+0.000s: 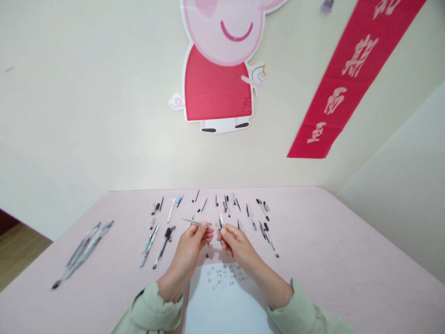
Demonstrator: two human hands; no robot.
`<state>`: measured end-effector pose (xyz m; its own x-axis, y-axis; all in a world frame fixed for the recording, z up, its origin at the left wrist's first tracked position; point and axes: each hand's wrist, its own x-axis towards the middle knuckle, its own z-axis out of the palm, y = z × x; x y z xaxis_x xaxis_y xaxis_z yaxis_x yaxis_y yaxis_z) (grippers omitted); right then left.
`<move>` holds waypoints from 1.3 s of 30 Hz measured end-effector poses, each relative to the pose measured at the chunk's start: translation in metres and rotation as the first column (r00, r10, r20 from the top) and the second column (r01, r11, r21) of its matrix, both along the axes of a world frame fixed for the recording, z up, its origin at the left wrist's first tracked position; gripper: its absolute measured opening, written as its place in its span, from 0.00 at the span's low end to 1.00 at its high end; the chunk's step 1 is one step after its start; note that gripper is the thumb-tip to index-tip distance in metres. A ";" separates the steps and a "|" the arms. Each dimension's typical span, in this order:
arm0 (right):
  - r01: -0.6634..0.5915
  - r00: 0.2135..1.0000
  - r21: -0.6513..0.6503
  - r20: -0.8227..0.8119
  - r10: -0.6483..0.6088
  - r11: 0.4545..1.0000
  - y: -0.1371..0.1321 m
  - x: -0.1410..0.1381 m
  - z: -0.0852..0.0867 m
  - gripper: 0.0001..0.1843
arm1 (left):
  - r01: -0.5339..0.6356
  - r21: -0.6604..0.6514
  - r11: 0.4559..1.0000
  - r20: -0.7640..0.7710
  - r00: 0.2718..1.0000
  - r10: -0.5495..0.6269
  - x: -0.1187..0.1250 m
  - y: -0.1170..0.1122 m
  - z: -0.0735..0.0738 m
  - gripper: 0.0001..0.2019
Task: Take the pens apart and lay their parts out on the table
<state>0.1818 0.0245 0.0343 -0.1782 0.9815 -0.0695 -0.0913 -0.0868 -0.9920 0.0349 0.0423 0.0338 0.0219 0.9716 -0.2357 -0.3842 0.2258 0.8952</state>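
White paper sheet (225, 306) with small dark scribbles lies nearest, on pink tabletop (330, 260). Just beyond it, left hand (189, 248) and right hand (236, 243) both pinch a thin grey pen rod (193, 222), level between fingertips, free end poking out at 9 o'clock of left hand. Loose pens and pen parts (225, 206) spread at 12 o'clock. A grey pen bundle (83, 253) lies well apart at 9 o'clock.

Matt pink table (347, 260) (smooth), white paper sheet (222, 306), plastic pens (83, 253).

There were one left hand (192, 242), one right hand (237, 241), one held pen (193, 222), one paper sheet (225, 301), one pig cutout (219, 79), one red banner (342, 83); loose pen parts (226, 205) defied counting.
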 end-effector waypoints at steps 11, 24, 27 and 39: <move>0.046 0.999 -0.082 -0.017 -0.047 0.996 0.003 0.000 -0.003 0.26 | 0.008 0.025 1.000 -0.053 0.999 -0.007 0.001 -0.003 0.000 0.21; 0.033 0.999 -0.088 0.037 -0.030 0.996 0.002 0.002 -0.002 0.24 | 0.006 0.046 0.999 -0.095 0.995 -0.002 0.000 0.000 -0.006 0.20; 0.044 0.999 -0.081 0.022 -0.042 0.996 0.003 0.001 -0.002 0.20 | 0.003 0.050 0.999 -0.096 0.995 0.002 -0.001 0.001 -0.008 0.20; 0.029 0.999 -0.047 0.042 -0.027 0.998 0.003 0.003 -0.003 0.23 | 0.007 0.057 0.998 -0.112 0.994 -0.001 -0.001 0.001 -0.007 0.20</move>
